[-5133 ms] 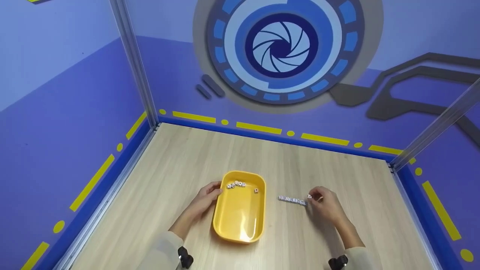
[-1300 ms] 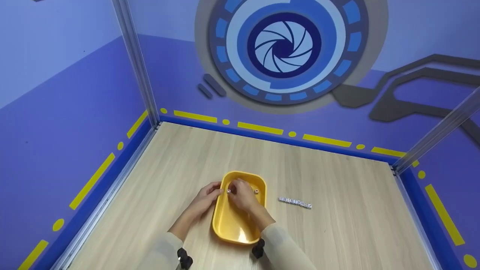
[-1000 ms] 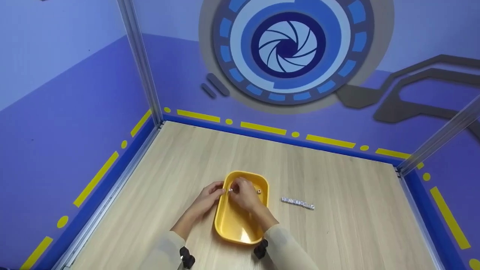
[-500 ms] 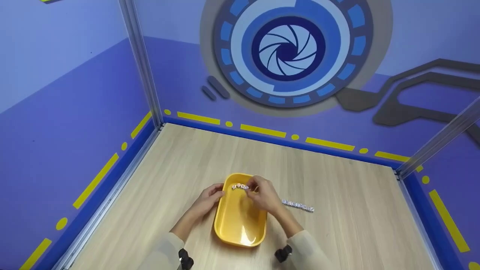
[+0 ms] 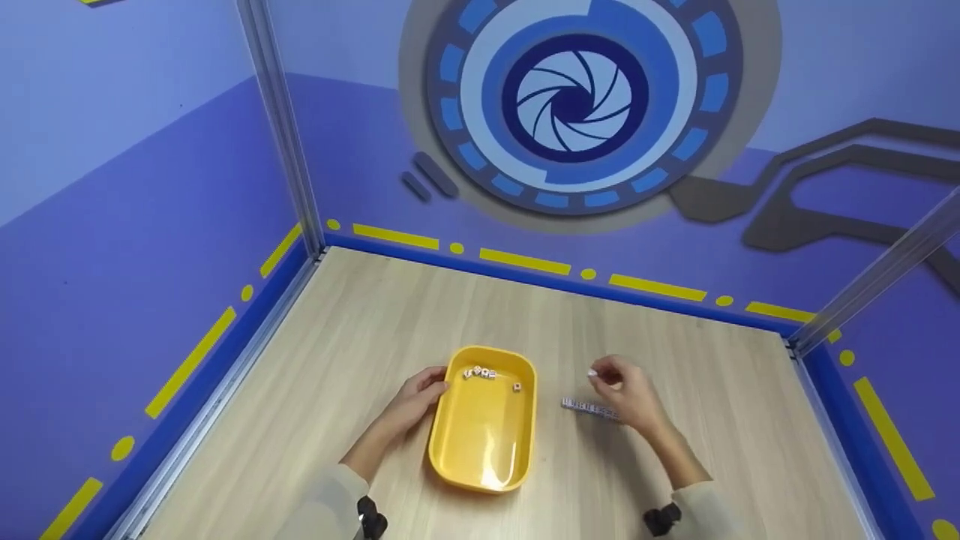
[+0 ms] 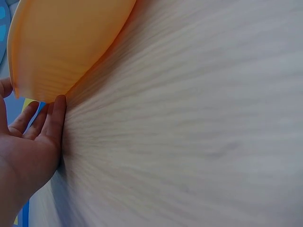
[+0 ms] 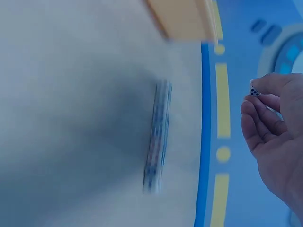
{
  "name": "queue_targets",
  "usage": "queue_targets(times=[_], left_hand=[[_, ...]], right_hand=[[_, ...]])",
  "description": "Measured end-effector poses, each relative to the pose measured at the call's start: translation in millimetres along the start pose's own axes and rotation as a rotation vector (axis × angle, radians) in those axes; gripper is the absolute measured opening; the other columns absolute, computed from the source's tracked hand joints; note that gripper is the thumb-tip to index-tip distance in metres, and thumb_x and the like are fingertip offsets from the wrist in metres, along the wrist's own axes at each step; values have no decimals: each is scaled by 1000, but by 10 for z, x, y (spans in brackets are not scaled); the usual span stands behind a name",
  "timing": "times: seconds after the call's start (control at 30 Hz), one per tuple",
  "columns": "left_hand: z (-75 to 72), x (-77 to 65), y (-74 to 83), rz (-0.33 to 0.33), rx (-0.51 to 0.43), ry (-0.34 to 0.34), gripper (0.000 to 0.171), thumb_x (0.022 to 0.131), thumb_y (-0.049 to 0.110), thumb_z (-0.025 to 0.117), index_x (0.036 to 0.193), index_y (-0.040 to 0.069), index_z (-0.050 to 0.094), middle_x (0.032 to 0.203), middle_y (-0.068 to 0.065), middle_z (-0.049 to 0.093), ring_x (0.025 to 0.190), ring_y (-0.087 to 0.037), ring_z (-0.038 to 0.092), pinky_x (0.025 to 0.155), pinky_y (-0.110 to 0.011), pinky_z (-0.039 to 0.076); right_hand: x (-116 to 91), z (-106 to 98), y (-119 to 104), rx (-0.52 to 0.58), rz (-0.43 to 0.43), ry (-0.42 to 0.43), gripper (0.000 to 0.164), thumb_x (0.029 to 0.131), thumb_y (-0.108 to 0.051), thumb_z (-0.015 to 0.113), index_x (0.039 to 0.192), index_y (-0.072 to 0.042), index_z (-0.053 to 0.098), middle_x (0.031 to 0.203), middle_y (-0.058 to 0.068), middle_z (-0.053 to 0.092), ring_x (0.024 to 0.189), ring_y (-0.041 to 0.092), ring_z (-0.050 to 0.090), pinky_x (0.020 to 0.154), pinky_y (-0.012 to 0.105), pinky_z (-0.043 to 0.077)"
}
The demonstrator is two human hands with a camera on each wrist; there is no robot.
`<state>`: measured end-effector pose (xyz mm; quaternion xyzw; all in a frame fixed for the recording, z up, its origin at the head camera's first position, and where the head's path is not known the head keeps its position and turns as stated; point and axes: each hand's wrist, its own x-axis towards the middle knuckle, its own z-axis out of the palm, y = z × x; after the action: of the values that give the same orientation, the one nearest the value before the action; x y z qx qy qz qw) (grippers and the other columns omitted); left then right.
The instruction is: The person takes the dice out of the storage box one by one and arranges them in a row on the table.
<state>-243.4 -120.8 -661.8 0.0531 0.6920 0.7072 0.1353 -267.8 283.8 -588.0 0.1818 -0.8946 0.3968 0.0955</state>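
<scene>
My right hand [image 5: 630,394] pinches a small white die [image 7: 254,92] between thumb and fingertips, raised above the table. Below it lies a straight row of several dice [image 5: 589,408], its right end partly hidden by the hand in the head view. My left hand [image 5: 411,399] holds the left side of a yellow tray [image 5: 482,442], thumb at the rim and fingers against the outer wall. Inside the tray, a cluster of dice [image 5: 484,373] sits near the far left, and a single die [image 5: 517,387] lies near the right wall.
The wooden tabletop [image 5: 390,315] is bounded by blue printed panels [image 5: 150,285] at the left, back and right. Metal posts [image 5: 281,127] stand at the back corners. Black wrist devices [image 5: 663,519] sit at both cuffs.
My right hand has gone from the row to the tray, picked up a die, and moved back right with it above the row. My left hand has stayed at the tray.
</scene>
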Motion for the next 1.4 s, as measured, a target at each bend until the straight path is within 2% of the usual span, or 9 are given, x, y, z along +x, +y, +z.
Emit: queue_targets(times=[0.1,0.2,0.33,0.57,0.77,0.97,1.13,1.4], left_hand=[[-13,14,8,0,-6,0,47,104,27,52,146,8,45,146,-13,50,131,-28,51,102,-38,48],[-20,20,8,-2,-9,1,46,104,28,52,146,9,46,145,-12,51,129,-28,52,101,-38,49],[-12,11,-5,2,22,20,44,104,27,53,144,10,48,144,-9,52,129,-24,52,103,-36,47],[-4,13,-27,-10,-39,-10,44,104,24,51,145,6,46,144,-14,51,131,-30,51,103,-38,47],[-15,-1,-17,-7,24,14,46,104,28,52,145,9,47,144,-9,52,131,-24,50,106,-36,45],[-15,6,-32,15,-10,-6,45,104,24,52,145,6,46,144,-14,51,131,-30,51,103,-38,47],[-8,11,-42,0,-6,1,46,104,24,52,146,5,45,145,-14,50,132,-28,50,104,-37,47],[-16,-8,-29,24,-16,-7,46,104,26,53,145,6,46,144,-16,51,130,-30,51,102,-38,48]], right_hand=[[-77,-144,164,-47,-12,23,13,87,-5,75,99,-8,69,91,-2,67,83,13,64,73,36,57],[-190,-229,327,-101,9,22,15,85,-4,76,97,-9,69,89,-1,66,81,12,63,70,34,56],[-373,-290,521,-149,72,-5,16,84,-5,77,97,-9,68,89,-1,65,80,13,62,69,29,54],[-596,-320,752,-177,199,-53,14,88,-7,74,100,-11,68,92,-2,64,84,13,61,71,25,53],[-686,-264,813,-179,248,-75,14,88,-6,74,100,-12,69,93,-1,64,83,14,59,68,24,52],[-694,-186,823,-180,239,-88,13,88,-7,74,99,-14,69,93,-1,63,84,14,58,71,27,51],[-683,-159,834,-189,233,-86,14,88,-6,74,98,-15,69,92,-2,61,83,13,57,70,27,50],[-684,-144,838,-188,218,-82,13,87,-7,75,96,-14,70,91,-1,61,83,12,57,71,27,51]])
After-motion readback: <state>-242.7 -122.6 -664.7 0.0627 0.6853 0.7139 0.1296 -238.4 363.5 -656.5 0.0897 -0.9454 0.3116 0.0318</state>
